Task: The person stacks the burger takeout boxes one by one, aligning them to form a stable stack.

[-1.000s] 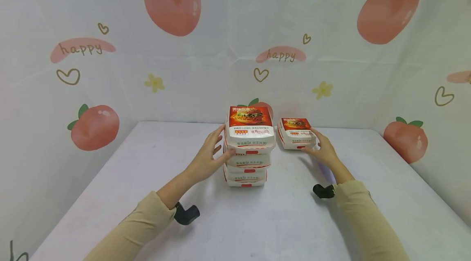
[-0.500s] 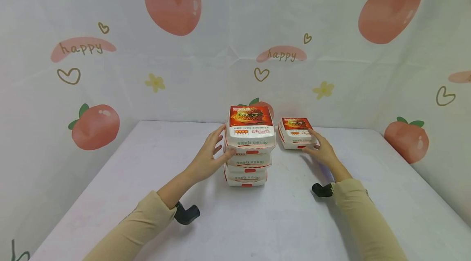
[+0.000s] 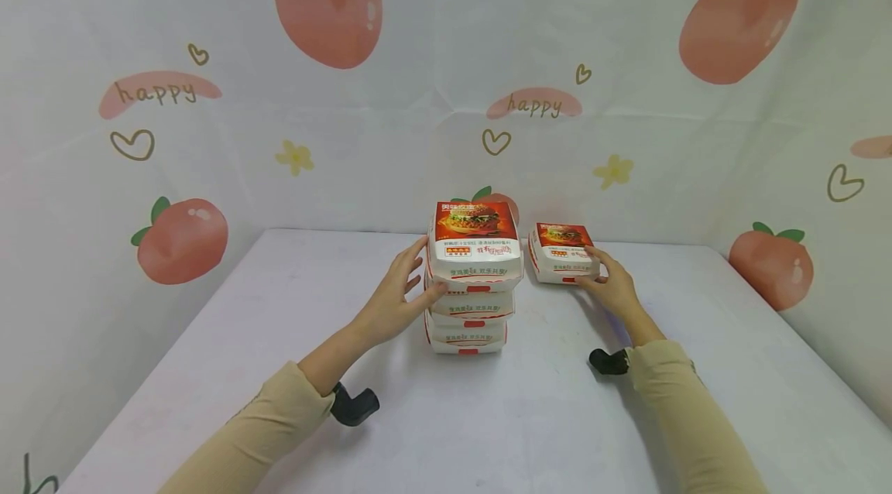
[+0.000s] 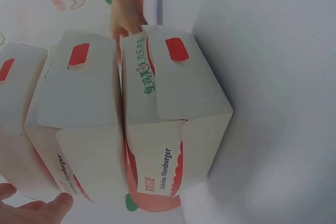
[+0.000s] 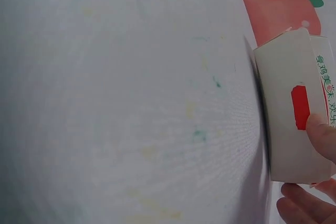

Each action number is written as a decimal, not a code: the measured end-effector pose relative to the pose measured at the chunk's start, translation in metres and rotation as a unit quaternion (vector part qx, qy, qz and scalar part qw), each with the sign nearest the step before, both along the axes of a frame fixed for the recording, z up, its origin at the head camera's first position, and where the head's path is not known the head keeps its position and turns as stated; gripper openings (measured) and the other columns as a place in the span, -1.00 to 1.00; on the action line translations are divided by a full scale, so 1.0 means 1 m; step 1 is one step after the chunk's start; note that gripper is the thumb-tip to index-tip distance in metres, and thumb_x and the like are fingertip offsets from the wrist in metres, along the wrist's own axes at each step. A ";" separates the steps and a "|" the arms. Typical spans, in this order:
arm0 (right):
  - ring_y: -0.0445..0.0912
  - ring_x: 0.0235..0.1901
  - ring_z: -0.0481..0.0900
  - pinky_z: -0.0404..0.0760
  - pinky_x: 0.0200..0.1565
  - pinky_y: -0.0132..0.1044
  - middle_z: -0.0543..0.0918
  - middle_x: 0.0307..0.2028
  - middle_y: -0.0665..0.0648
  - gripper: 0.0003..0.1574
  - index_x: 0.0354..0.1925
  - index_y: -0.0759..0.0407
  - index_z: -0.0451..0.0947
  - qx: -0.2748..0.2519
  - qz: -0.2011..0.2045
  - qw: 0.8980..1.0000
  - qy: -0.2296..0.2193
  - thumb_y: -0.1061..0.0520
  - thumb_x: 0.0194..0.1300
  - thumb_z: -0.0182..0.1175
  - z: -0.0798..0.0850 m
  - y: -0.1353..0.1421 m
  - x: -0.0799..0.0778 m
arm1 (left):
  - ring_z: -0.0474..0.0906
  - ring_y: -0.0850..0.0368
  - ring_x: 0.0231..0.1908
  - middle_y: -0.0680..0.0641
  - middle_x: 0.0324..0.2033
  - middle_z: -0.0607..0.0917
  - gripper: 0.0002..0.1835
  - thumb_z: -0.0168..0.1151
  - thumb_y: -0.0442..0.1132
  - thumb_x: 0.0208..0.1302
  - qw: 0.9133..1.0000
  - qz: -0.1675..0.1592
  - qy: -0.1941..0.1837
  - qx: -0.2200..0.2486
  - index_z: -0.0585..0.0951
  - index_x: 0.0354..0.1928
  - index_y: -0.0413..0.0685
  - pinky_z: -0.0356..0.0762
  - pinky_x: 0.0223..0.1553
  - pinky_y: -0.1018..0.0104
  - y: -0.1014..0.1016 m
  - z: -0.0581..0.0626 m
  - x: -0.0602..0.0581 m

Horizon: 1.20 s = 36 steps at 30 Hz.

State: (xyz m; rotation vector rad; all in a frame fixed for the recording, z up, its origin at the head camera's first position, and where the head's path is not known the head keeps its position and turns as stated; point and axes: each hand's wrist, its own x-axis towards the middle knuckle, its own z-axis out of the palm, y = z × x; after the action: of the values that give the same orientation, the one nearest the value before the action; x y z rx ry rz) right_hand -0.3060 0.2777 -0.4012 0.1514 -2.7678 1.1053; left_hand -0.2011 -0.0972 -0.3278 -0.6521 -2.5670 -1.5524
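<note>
White table: my left hand spreads against the central stack; my right hand pinches the lone box, centre-right.

3 wht burger boxes | stkd, ctr | 4th box | R rear

the right hand has edged slightly leftward.

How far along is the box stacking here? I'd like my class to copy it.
Done: a stack of three hamburger boxes stands on the table. In hand: the left hand touches the stack's left side; the right hand grips the fourth hamburger box with its fingers. Remaining, presumably: moving that box, which sits apart, onto the top.
</note>
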 end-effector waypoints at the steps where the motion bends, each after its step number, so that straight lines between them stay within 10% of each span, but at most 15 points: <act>1: 0.40 0.14 0.34 0.40 0.17 0.19 0.11 0.33 0.52 -0.15 0.38 0.17 0.08 0.000 -0.002 1.000 0.001 0.13 0.22 0.24 0.000 0.000 0.000 | 0.05 -0.23 0.40 -0.15 0.41 0.06 -0.18 0.14 -0.10 0.30 1.000 0.000 0.000 0.000 -0.08 0.46 0.10 0.23 0.34 -0.09 0.000 0.000 0.000; 22: 0.38 0.31 0.12 0.38 0.21 0.18 0.12 0.34 0.51 -0.16 0.38 0.20 0.09 -0.020 -0.014 1.000 0.008 0.16 0.23 0.22 0.006 -0.002 0.005 | 0.05 -0.26 0.40 -0.16 0.41 0.05 -0.19 0.14 -0.10 0.30 1.000 -0.002 0.005 0.003 -0.08 0.46 0.09 0.23 0.33 -0.10 0.000 -0.001 0.000; 36: 0.39 0.05 0.48 0.62 -0.01 0.01 0.11 0.31 0.55 -0.14 0.41 0.18 0.05 -0.023 -0.010 1.000 0.010 0.14 0.25 0.21 0.019 -0.001 0.013 | 0.04 -0.26 0.40 -0.16 0.41 0.06 -0.19 0.14 -0.12 0.30 1.000 0.000 0.006 0.003 -0.07 0.46 0.07 0.22 0.34 -0.10 0.001 -0.002 0.000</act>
State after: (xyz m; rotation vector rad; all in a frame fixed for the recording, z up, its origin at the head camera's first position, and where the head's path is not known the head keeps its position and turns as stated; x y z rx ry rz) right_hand -0.2930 0.2764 -0.3819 0.1298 -2.7174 1.1559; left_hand -0.2012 -0.0961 -0.3293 -0.6600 -2.5523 -1.5519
